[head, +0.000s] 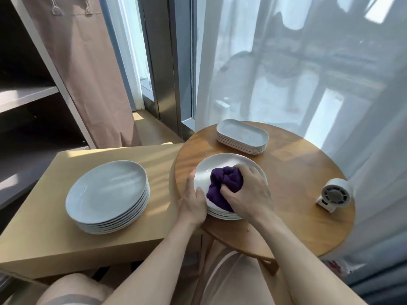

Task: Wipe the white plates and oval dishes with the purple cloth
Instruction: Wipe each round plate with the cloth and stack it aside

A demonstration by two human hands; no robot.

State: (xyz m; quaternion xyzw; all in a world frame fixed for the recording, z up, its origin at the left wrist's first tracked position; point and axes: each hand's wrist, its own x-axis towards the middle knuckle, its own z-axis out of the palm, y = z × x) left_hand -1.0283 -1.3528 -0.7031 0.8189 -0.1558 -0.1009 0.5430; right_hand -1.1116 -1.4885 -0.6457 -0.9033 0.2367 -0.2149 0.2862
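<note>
While only the head view is on offer, it shows the essentials: the right hand (248,190) is clenched round the bunched purple cloth (224,181), pressing it onto the top plate (220,164) of a short stack (222,215) at the near-left edge of the round table (297,172). Left hand (193,201) grips that plate's near-left rim, thumb over the lip, fingers along the outside edge. Cloth sits on the near-right half of the dish; the bare white surface lies away and to the left of the right hand, so the coming stroke would, by my reading, run outward and leftward toward the far rim. Oval dishes (242,135) are stacked beyond, well apart from the cloth, long axis running left to right and tilting slightly nearer at the right end; the right hand is the closer one to them. Taller stack of plates (105,192) rests on the low square table (154,155), off to the left, closer to the left hand. Small white fan (334,194) stands near the round table's right edge. Which stack is already wiped, cannot tell.
</note>
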